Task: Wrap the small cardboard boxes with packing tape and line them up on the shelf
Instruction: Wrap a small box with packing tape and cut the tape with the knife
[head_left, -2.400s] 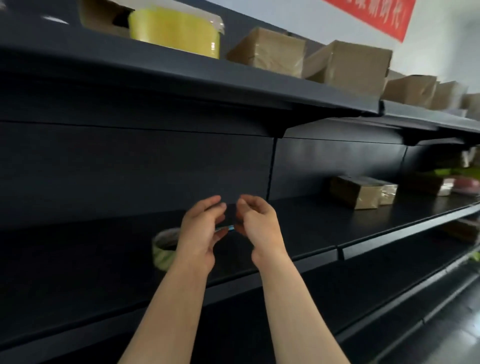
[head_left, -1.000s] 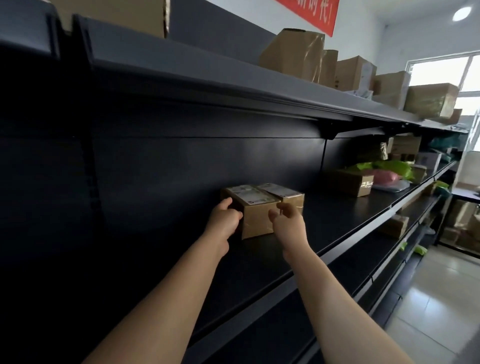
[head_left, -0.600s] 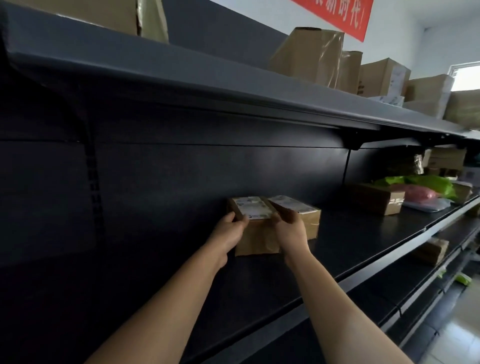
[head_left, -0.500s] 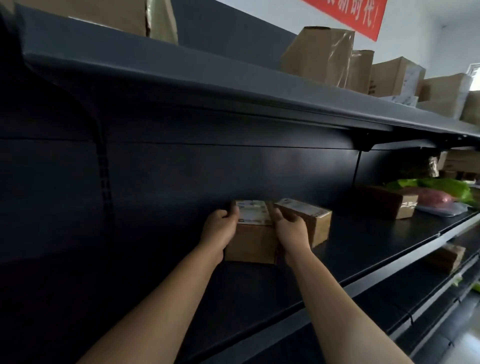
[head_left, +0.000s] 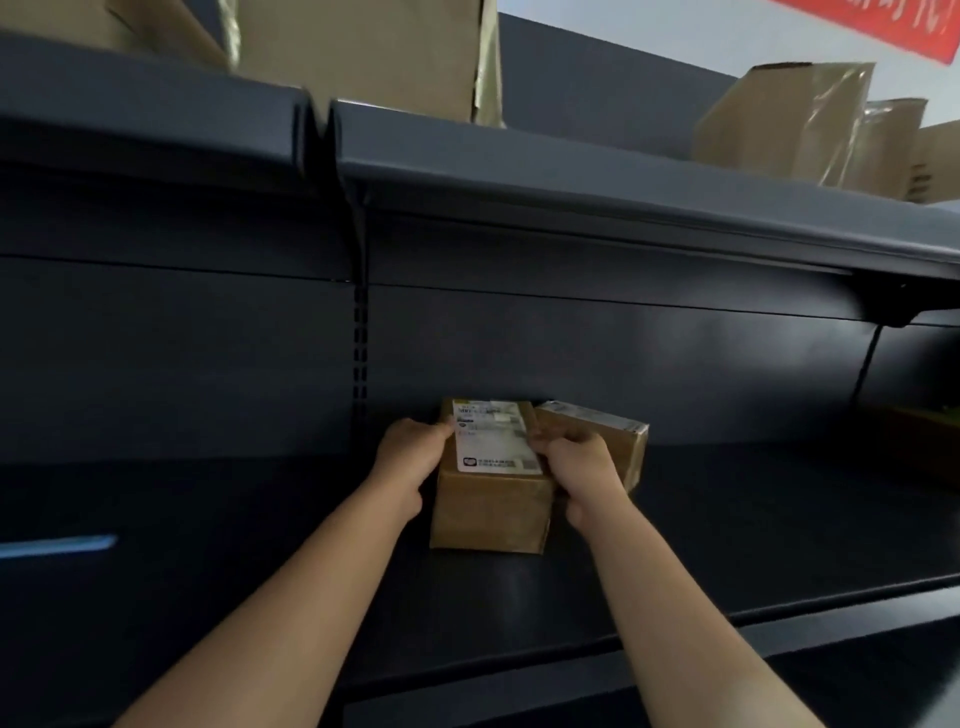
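A small brown cardboard box (head_left: 488, 512) with a white shipping label on top sits on the dark shelf (head_left: 727, 525). My left hand (head_left: 408, 462) grips its left side, thumb at the top edge. My right hand (head_left: 582, 470) grips its right side, fingers curled over the top right edge. A second small box (head_left: 605, 423) with a label on top stands right behind and to the right of it, partly hidden by my right hand. No tape roll is in view.
The upper shelf (head_left: 571, 171) juts out above my hands and carries larger cardboard boxes (head_left: 779, 119), some in plastic film. The dark back panel (head_left: 623, 364) is close behind the two small boxes. A red banner (head_left: 893, 26) hangs on the wall.
Both hands left the tape roll, reached the labelled box and took hold of it. In the last half second the box has come slightly forward and to the left of its neighbour.
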